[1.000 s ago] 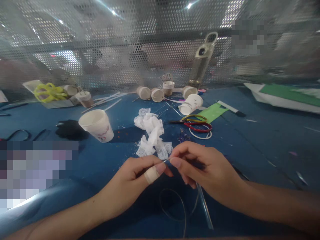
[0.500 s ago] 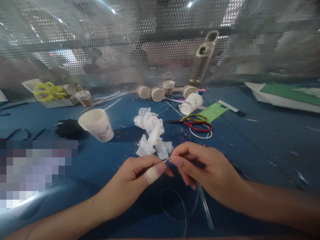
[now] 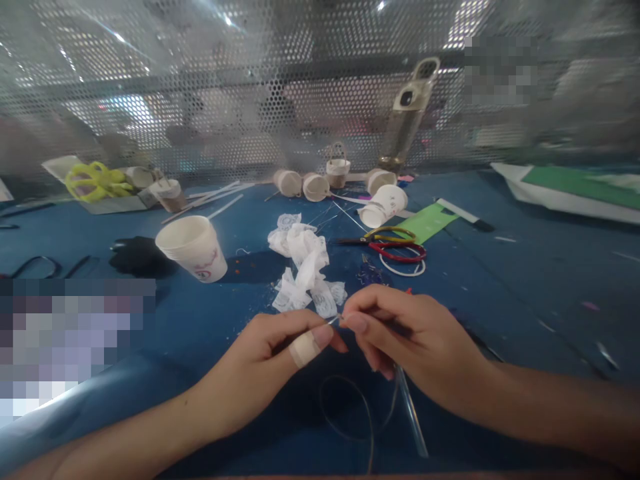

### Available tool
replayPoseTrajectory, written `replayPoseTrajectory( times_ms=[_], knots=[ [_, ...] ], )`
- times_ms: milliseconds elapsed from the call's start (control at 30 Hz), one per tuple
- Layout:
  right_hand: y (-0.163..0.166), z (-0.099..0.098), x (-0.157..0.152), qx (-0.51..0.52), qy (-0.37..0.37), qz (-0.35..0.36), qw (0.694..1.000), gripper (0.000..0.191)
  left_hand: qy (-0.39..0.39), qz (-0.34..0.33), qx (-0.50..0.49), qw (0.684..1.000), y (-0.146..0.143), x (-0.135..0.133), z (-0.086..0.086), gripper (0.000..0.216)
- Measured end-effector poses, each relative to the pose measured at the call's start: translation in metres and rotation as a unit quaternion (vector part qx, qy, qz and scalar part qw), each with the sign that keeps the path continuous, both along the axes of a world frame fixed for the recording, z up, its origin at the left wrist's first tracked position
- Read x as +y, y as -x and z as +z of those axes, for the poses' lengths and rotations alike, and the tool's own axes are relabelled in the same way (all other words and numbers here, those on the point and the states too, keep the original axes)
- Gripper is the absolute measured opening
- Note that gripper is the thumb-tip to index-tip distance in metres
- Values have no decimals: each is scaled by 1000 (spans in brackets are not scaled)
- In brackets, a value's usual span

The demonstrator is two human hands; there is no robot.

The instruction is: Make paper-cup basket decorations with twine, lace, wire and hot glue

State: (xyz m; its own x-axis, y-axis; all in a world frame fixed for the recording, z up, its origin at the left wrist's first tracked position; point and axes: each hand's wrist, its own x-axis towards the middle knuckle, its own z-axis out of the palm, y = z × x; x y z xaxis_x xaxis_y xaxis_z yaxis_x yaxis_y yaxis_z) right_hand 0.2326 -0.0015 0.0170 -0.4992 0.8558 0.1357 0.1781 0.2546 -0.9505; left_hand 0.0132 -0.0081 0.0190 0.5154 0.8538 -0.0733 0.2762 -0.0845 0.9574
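My left hand (image 3: 280, 353), with a beige bandage (image 3: 305, 349) around its thumb, pinches a thin silvery strand (image 3: 333, 321) between thumb and forefinger. Fingertips of my right hand (image 3: 395, 327) close on the strand's other end, almost touching the left ones. Below the right hand a slender shiny rod (image 3: 414, 417) slants down; its upper end is hidden by the fingers. A loop of thin cord (image 3: 371, 427) hangs beneath the hands, and its upper end disappears behind the right hand. Just beyond the fingertips lie crumpled white lacy pieces (image 3: 307, 257).
White paper cups (image 3: 197, 250) stand stacked at left. Scissors (image 3: 395, 243) with yellow and red handles lie right of centre, near a green card (image 3: 427, 223). Small baskets (image 3: 339, 173) and a bottle (image 3: 405, 127) stand at the back by a perforated metal screen (image 3: 225, 113).
Both hands keep almost the same pose, fingertips together on the strand. The view has shifted very slightly.
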Motion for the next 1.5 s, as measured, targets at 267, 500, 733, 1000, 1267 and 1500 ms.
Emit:
replayPoseTrajectory(
  times_ms=[267, 500, 733, 1000, 1267, 1500],
  knots=[
    [1, 2, -1, -6, -7, -1, 1000, 27, -9, -3, 4, 1000, 0, -1, 2, 35],
    [2, 1, -1, 3, -8, 8, 1000, 28, -12, -9, 12, 1000, 1, -1, 5, 35],
    [1, 2, -1, 6, -14, 16, 1000, 28, -10, -12, 13, 1000, -1, 0, 6, 35],
    [1, 0, -1, 0, -15, 27, 1000, 26, -14, -12, 18, 1000, 0, -1, 7, 34],
    [1, 1, 0, 4, -1, 28, 1000, 29, -31, -13, 30, 999, 0, 1, 6, 36],
    [3, 0, 0, -1, -8, 15, 1000, 31, -26, -12, 23, 999, 1, 0, 6, 34]
  ],
)
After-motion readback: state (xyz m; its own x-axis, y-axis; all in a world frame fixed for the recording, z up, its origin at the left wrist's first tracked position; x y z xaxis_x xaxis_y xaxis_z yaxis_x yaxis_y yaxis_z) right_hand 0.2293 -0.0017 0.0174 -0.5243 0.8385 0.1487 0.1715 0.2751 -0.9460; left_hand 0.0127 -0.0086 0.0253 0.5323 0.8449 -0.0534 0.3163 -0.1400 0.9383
